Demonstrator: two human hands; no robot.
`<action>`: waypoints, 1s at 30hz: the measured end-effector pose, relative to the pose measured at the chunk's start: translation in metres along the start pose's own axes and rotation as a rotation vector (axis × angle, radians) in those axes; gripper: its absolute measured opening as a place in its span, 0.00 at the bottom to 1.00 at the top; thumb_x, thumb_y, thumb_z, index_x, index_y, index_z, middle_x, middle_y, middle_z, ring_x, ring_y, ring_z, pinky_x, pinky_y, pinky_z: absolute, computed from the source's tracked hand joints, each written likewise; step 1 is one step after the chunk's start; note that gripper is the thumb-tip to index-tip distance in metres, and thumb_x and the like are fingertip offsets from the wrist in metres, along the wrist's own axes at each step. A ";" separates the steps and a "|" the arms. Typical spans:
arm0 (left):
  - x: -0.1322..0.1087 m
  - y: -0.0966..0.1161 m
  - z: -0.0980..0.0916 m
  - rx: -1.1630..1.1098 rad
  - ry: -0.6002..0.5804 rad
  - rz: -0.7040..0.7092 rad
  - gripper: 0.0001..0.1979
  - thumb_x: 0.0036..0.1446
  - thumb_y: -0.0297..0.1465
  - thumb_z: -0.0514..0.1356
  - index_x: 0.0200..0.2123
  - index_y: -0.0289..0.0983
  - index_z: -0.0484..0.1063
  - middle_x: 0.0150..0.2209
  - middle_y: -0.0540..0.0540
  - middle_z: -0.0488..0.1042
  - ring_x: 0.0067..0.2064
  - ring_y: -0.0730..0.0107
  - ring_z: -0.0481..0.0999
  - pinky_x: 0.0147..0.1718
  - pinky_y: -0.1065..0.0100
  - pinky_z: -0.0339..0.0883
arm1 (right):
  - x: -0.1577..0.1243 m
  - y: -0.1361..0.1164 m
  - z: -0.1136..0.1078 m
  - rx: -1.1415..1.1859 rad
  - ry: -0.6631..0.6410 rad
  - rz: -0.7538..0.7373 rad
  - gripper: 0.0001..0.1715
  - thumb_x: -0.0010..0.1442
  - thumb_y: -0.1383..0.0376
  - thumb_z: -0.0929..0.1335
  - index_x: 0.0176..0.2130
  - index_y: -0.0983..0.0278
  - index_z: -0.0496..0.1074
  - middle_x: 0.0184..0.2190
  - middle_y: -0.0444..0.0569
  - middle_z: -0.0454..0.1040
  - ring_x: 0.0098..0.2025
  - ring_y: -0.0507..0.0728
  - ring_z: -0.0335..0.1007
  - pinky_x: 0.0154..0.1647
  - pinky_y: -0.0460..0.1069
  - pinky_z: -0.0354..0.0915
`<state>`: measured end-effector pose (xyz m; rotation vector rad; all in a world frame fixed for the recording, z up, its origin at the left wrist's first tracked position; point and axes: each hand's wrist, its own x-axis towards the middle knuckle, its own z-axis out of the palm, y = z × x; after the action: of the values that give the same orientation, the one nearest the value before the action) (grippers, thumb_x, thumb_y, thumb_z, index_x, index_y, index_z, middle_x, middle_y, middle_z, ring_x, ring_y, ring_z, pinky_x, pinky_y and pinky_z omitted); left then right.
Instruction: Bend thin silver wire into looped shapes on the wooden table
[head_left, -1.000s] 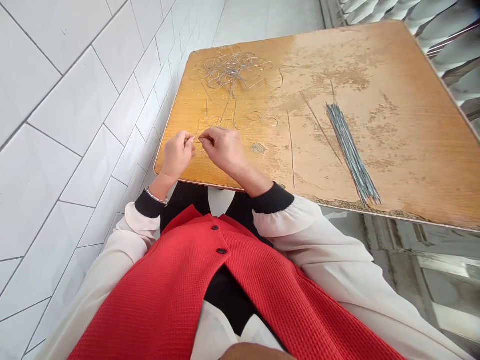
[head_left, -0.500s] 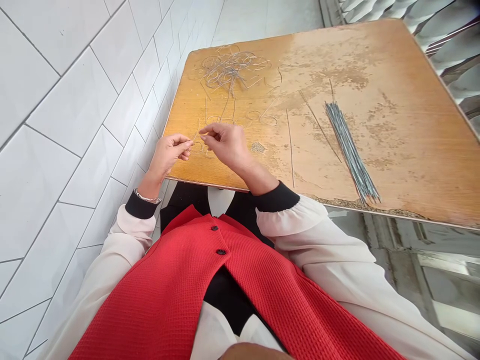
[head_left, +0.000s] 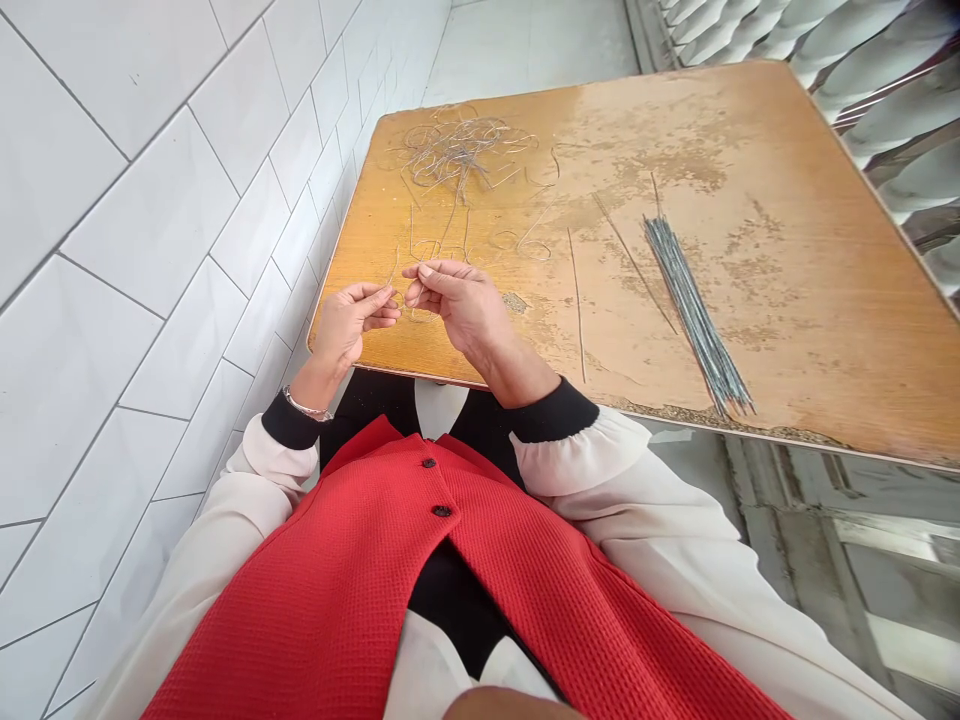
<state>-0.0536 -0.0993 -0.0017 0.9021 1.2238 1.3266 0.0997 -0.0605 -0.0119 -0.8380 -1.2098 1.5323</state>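
My left hand [head_left: 351, 318] pinches a thin wire [head_left: 397, 262] between thumb and forefinger, over the near left corner of the table. Just beside it, my right hand [head_left: 466, 308] is closed, thumb pressed against the fingers. A fine strand seems to run from its fingertips, but it is too thin to trace against the wires lying behind. Only a small gap separates the fingertips of both hands. Past them, several bent and looped wires lie on the wood, leading up to a tangled heap of curled wire [head_left: 459, 150].
On the worn wooden table [head_left: 825, 250], a bundle of straight grey wires [head_left: 697, 310] lies at the right. Left of it rest two loose straight wires, one nearer my right arm [head_left: 577, 300]. A white tiled wall [head_left: 187, 240] stands close on my left; white balusters [head_left: 870, 120] are at far right.
My right hand has turned and drawn its fingers in, with the thumb now on top. Both hands sit slightly lower in view, and the view itself has shifted a little.
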 end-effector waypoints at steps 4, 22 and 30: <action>-0.002 -0.001 0.003 -0.042 0.029 -0.033 0.08 0.62 0.25 0.65 0.28 0.34 0.76 0.23 0.53 0.77 0.24 0.81 0.76 0.30 0.76 0.72 | 0.002 0.005 -0.004 -0.003 -0.043 -0.058 0.11 0.60 0.57 0.74 0.33 0.62 0.79 0.23 0.43 0.76 0.27 0.50 0.71 0.35 0.46 0.68; -0.006 0.003 -0.002 0.019 -0.021 -0.113 0.08 0.61 0.27 0.66 0.29 0.35 0.72 0.24 0.53 0.77 0.24 0.82 0.75 0.30 0.77 0.71 | 0.000 -0.001 -0.006 -0.140 -0.065 0.025 0.15 0.64 0.57 0.70 0.29 0.62 0.77 0.21 0.45 0.75 0.24 0.50 0.70 0.30 0.46 0.67; -0.009 0.001 -0.006 0.031 -0.062 -0.080 0.08 0.60 0.29 0.68 0.31 0.34 0.72 0.26 0.52 0.78 0.25 0.81 0.78 0.30 0.76 0.72 | 0.001 -0.001 -0.006 -0.213 -0.025 -0.007 0.15 0.62 0.56 0.74 0.30 0.64 0.77 0.20 0.44 0.74 0.23 0.49 0.68 0.30 0.46 0.68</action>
<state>-0.0584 -0.1087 -0.0006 0.9006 1.2226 1.2106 0.1053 -0.0575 -0.0125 -0.9544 -1.4103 1.4284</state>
